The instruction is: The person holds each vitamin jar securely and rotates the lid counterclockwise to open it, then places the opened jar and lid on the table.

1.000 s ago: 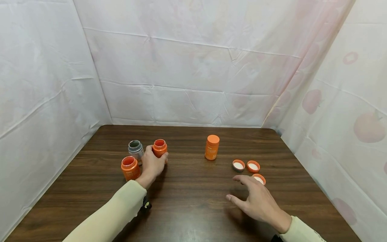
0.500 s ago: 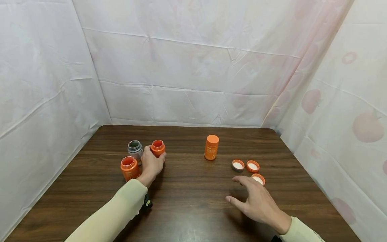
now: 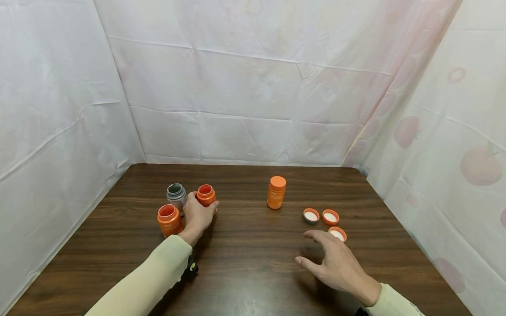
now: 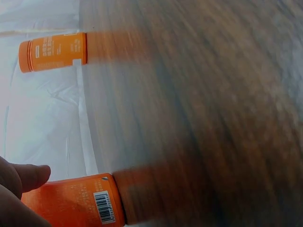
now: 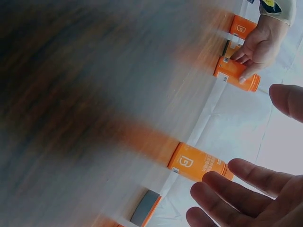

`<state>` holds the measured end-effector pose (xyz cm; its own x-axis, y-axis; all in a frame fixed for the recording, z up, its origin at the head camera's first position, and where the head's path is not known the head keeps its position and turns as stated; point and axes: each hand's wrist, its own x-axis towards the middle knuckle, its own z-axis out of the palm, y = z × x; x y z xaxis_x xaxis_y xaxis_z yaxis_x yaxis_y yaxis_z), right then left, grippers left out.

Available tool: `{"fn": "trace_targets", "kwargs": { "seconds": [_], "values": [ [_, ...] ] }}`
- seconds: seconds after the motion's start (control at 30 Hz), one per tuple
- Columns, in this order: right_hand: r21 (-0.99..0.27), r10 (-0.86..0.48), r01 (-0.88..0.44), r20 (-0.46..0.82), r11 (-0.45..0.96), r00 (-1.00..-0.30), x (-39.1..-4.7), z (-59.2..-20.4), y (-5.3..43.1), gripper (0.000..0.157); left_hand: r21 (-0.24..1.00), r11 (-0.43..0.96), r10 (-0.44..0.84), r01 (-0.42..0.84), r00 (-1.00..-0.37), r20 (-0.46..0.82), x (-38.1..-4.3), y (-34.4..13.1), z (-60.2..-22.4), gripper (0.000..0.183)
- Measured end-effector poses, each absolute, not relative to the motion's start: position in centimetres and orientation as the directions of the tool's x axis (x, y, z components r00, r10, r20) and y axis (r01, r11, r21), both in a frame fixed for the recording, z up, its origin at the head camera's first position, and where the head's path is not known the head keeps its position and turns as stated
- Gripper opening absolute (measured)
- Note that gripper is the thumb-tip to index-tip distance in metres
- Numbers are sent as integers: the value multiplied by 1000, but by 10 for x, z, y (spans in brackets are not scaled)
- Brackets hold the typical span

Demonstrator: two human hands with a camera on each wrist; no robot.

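My left hand [image 3: 197, 216] holds an uncapped orange jar [image 3: 206, 196], fingers at its left and thumb at its right. The jar stands on the table with its mouth up; part of its body is behind the hand. Just left of the hand stand an uncapped grey jar [image 3: 176, 195] and a nearer uncapped orange jar [image 3: 170, 220]. My right hand [image 3: 337, 265] hovers over the table with fingers spread, holding nothing. Beyond its fingers lie a grey-sided lid [image 3: 311, 216] and two orange lids [image 3: 330, 217], white insides up; the nearest is partly covered by the hand.
A capped orange jar [image 3: 276, 193] stands at the middle back, between the hands. The dark wooden table [image 3: 245, 254] is bordered by white sheeting [image 3: 245, 87] at the back and both sides.
My left hand and its orange jar have shifted slightly left, toward the grey jar. The thumb sits a little farther out from the jar. My right hand stays in place.
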<state>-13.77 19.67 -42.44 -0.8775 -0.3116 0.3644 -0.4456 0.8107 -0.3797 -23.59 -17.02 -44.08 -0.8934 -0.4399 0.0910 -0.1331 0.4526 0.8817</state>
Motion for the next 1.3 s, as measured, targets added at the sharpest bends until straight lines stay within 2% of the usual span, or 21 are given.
{"fn": "trace_targets", "kwargs": {
  "seconds": [0.3, 0.57, 0.8, 1.03, 1.3],
  "values": [
    [-375, -315, -450, 367, 811, -875, -137, -424, 196, 57, 872, 485, -436, -60, -881, 182, -234, -167, -432, 87],
    [-383, -319, -450, 357, 807, -878, -137, -423, 196, 57, 847, 531, -440, -23, -862, 252, -232, -161, -421, 88],
    [-389, -321, -455, 362, 801, -875, -138, -423, 196, 60, 787, 609, -373, 97, -841, 392, -224, -150, -413, 86],
    [-372, -322, -457, 371, 808, -871, -138, -425, 194, 60, 742, 650, -302, 164, -841, 450, -217, -140, -413, 82],
    [-355, -335, -477, 391, 804, -857, -139, -428, 194, 59, 654, 697, -210, 295, -788, 578, -213, -131, -410, 80]
  ]
}}
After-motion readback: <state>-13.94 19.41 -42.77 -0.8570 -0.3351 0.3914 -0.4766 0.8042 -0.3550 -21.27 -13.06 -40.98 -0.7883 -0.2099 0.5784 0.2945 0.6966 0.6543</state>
